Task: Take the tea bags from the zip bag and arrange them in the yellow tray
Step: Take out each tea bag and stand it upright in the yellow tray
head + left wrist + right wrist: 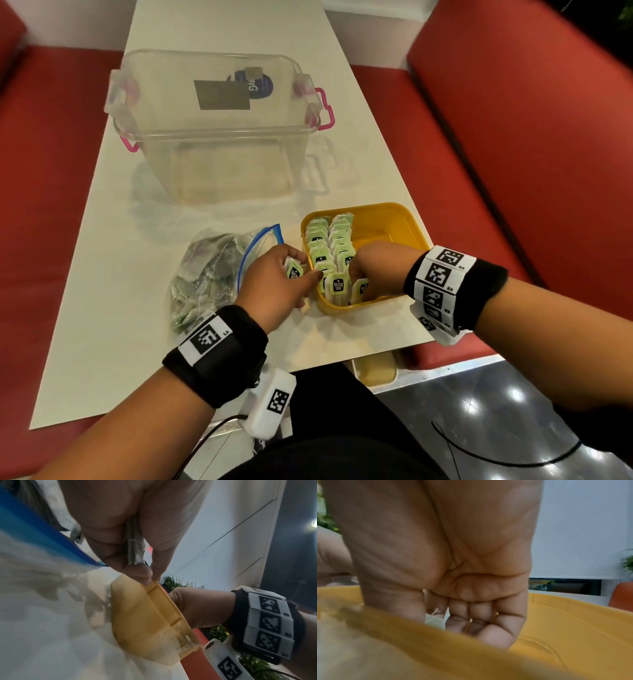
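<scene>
Yellow tray [394,219] is my landmark. Sits on white table [102,274], near its edge. Two rows of bags [329,240] stand upright along tray's left side, tags up; right half bare. Zip bag [205,274] lies just left of tray, mouth open toward it, lots of bags still inside. Clear tub [212,126] well behind tray, not in play.

L hand [274,284] just left of tray, at the rim, fingers curled round a spare bag [293,270]; wrist view shows paper pinched btwn thumb and fingers, thumb tip touching the rim. R hand [373,267] down inside tray at near end, fingers bent, pressing against the row end. A scrap of white shows btwn thumb and fingers in R wrist view, but I can't tell if it's pinching a bag or only pushing.

My read: step = seat the near bags [337,286], then feed the next one. Task maybe halfway, judging by the bare half of the tray and the full zip bag.

To do it well:
- keep R fingers as a backstop so rows don't flop fwd
- drop the L bag tag up, flush behind the last one
- steady the rim w/ L thumb; tray is light, prob slides
- watch strings, they snag neighbours.
</scene>
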Tool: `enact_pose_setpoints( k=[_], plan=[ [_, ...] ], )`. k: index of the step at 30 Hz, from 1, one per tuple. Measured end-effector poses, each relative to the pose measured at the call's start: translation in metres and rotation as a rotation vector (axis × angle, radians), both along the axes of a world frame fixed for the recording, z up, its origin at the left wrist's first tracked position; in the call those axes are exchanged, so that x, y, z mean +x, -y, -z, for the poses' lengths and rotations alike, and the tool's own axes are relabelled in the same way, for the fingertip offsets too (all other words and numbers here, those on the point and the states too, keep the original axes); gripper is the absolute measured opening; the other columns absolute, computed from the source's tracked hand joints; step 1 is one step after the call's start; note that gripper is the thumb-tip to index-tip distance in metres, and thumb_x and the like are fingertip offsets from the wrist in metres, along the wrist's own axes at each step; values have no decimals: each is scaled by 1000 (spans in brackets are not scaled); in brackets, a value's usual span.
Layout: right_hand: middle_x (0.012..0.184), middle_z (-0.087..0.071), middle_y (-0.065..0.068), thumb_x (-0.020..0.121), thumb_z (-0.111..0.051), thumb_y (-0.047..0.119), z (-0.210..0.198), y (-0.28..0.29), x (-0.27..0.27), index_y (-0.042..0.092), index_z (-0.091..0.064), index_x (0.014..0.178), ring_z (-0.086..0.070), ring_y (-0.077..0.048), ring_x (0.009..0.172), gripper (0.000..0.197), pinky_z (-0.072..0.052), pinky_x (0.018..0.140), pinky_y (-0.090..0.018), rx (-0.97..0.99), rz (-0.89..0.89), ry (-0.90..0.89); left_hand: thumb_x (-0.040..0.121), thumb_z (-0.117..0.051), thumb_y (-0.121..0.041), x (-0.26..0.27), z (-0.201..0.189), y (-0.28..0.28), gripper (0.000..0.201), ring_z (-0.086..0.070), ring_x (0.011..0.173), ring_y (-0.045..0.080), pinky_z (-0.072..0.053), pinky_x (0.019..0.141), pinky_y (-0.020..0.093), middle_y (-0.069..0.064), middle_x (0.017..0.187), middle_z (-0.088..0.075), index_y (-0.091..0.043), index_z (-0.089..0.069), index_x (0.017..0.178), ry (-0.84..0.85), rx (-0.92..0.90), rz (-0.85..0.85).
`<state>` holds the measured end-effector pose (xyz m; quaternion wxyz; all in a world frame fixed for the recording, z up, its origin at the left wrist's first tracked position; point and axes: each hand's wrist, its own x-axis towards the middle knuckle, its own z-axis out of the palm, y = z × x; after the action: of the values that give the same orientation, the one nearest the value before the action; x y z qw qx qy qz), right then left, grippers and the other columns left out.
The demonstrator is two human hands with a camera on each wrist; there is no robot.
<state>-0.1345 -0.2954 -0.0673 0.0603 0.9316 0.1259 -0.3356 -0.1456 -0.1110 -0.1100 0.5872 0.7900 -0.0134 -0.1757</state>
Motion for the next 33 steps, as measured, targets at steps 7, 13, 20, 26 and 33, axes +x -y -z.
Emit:
enact_pose_setpoints(
  k=[7,13,20,26,33],
  plan=[
    [94,-62,-6,86,-65,19,0,-6,0,15,-66,109,-54,-23,83,23,-35,60,-25,-43,2,74,80,-76,-25,0,2,-1,23,-71,65,31,-58,68,50,9,76,-72,-19,-59,94,1,0,8],
    [107,-62,-7,78,-76,25,-1,-3,2,10,-54,108,-58,-26,97,40,-39,67,-29,47,168,167,81,-76,-22,0,0,-2,23,-70,66,32,-59,65,49,8,80,-70,-16,-58,94,-9,-8,12],
    [114,-60,-9,80,-74,20,-7,-6,-3,8,-50,117,-44,-16,83,45,-25,48,-15,169,320,212,80,-77,-24,0,1,-3,24,-70,64,32,-59,66,50,7,77,-71,-19,-58,93,-19,-2,18],
    [111,-59,-6,81,-75,23,-13,-2,-4,9,-49,121,-42,-15,83,50,-24,49,-13,189,359,218,91,-63,-33,-3,-9,-6,19,-67,61,28,-53,51,32,12,83,-66,-15,-57,92,-86,-173,-52],
    [85,-61,6,85,-68,34,-50,-19,2,19,-63,96,-55,-8,73,19,-37,58,-17,466,295,387,95,-27,-63,5,-30,-11,61,-62,60,25,-49,49,28,14,74,-64,-10,-56,104,-358,-593,-157]
  ],
)
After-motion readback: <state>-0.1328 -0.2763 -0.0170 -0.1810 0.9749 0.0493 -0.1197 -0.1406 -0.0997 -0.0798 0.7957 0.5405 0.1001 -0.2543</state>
